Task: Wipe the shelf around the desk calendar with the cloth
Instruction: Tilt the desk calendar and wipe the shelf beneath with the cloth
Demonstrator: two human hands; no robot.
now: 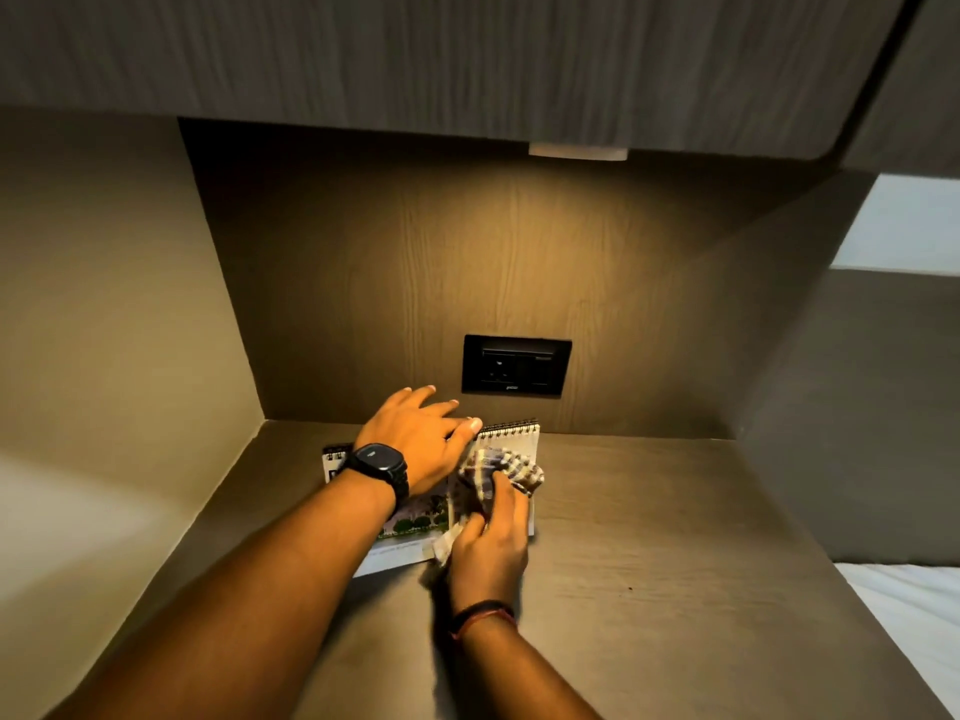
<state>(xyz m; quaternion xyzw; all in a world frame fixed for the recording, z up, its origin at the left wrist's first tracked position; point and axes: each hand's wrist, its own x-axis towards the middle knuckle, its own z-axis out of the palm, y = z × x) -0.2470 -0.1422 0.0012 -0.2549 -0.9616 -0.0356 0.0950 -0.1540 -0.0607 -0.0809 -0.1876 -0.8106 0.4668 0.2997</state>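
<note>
Where the wood-grain alcove closes in under the overhead cabinet, a wide brown shelf lit warmly from above, black socket plate on the back wall. Near the back of the shelf, the desk calendar, spiral edge up, leaning toward the wall. Left hand, watch at the wrist, fingers spread over the calendar's top edge, apparently steadying it. Right hand closed around the bunched checked cloth, pressed against the calendar's front. Wiping seemingly just beginning; next, probably sweeping the cloth along the shelf beside the calendar without toppling it.
</note>
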